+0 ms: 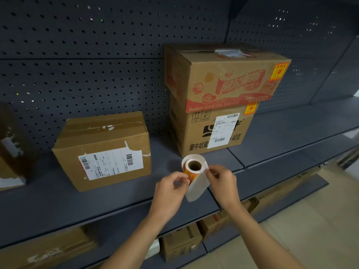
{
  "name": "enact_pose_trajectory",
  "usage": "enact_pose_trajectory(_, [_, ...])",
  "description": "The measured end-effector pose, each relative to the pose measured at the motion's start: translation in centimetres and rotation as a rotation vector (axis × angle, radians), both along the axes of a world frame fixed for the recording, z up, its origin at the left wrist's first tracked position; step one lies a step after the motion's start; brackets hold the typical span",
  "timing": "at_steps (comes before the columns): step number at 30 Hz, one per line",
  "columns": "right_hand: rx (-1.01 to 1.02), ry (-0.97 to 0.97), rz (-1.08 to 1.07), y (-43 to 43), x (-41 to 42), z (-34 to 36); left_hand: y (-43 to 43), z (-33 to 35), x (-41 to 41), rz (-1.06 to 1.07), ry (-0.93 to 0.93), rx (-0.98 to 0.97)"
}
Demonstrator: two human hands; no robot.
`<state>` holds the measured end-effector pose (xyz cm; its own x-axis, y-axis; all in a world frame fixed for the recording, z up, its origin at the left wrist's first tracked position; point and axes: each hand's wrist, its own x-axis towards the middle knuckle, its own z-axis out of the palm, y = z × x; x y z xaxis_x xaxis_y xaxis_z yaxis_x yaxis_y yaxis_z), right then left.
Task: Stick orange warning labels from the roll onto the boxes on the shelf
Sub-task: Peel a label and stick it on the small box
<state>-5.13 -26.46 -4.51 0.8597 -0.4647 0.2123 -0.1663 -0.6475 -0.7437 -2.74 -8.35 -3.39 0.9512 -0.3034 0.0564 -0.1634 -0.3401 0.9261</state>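
Two hands share the label roll (193,167) over the shelf (116,199) edge, core axis toward the camera. Left hand (171,188) grip is clamped on the orange labels, right hand (221,181) grip pinches the white liner (196,189) hanging below. Unlabelled box (103,150) lies up-left of the grip, nearer the left hand; stacked boxes (217,101), above the grip, already carry orange labels.
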Motion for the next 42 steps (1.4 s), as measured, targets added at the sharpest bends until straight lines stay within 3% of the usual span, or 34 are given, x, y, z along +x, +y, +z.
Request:
enact_pose_trajectory(12, [-0.309,-0.258,0.398,4.0,0.4,1.6,0.9,0.9,1.3,0.118,0.161,-0.36])
enact_pose_trajectory(20, [-0.155,-0.194,0.401,3.5,-0.1,0.9,2.6,-0.5,0.8,0.029,0.105,-0.337])
enact_pose_trajectory(32, [-0.517,-0.277,0.575,3.2,-0.7,0.4,4.7,-1.4,0.0,-0.149,0.107,-0.233])
enact_pose_trajectory(38, [-0.572,-0.235,0.624,3.7,-1.4,1.3,5.5,-1.6,0.1,-0.165,0.097,-0.187])
enact_pose_trajectory(42, [-0.538,-0.232,0.545,4.1,-1.4,1.6,5.8,-1.7,-0.1,-0.146,0.129,-0.15])
